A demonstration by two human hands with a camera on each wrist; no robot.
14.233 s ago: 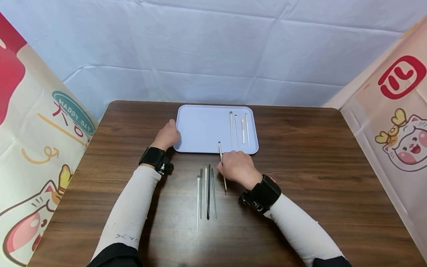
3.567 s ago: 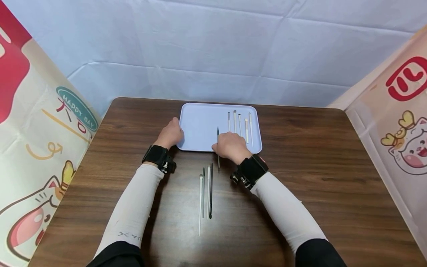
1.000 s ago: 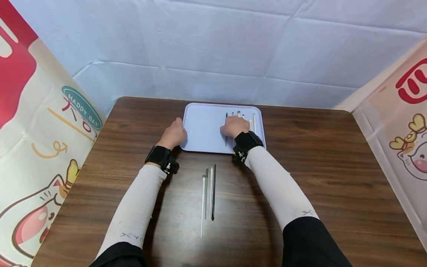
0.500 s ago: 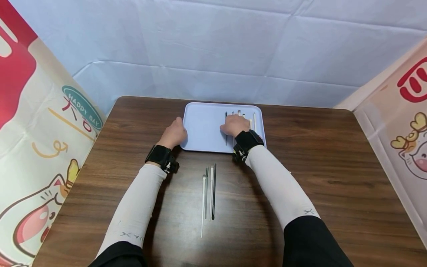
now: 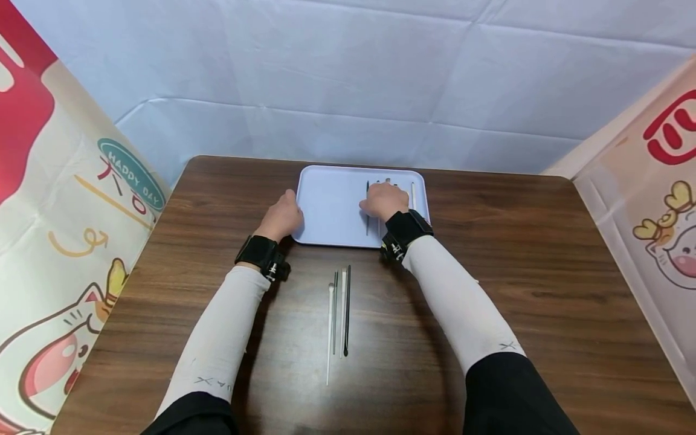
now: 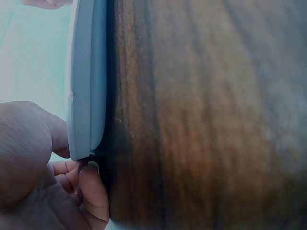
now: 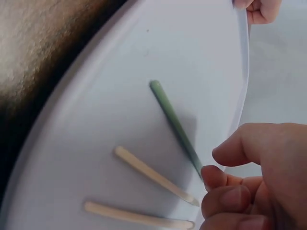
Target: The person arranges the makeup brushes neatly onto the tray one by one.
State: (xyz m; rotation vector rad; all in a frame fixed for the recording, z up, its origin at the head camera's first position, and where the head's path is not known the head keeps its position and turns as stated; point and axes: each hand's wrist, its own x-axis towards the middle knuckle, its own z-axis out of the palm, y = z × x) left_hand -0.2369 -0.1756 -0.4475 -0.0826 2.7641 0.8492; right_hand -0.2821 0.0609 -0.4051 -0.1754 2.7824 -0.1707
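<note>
A pale lavender tray [image 5: 331, 208] lies near the table's far edge. My left hand [image 5: 281, 216] grips its left end, thumb over the rim and fingers at the outer side in the left wrist view. Above the tray's right half is my right hand [image 5: 387, 200], fingers bent. Its thumb and index finger are slightly apart beside a slim green brush [image 7: 175, 122], whose far end is hidden behind the index fingertip. Two pale brush handles, one of them a cream handle [image 7: 153, 175], lie alongside in the right wrist view. Other brushes there are partly covered by the hand.
Several long, thin brushes lie side by side on the brown wooden table [image 5: 489, 254] in front of the tray: a white brush [image 5: 330, 326], a green one, another white one and a black one [image 5: 347, 311]. Cloth hangs behind, and printed sheets flank the table.
Since 3.6 s ago my right hand has carried the green brush from the tray's front edge into the tray. In the last half second it shifts slightly right of the brush. My left hand stays put.
</note>
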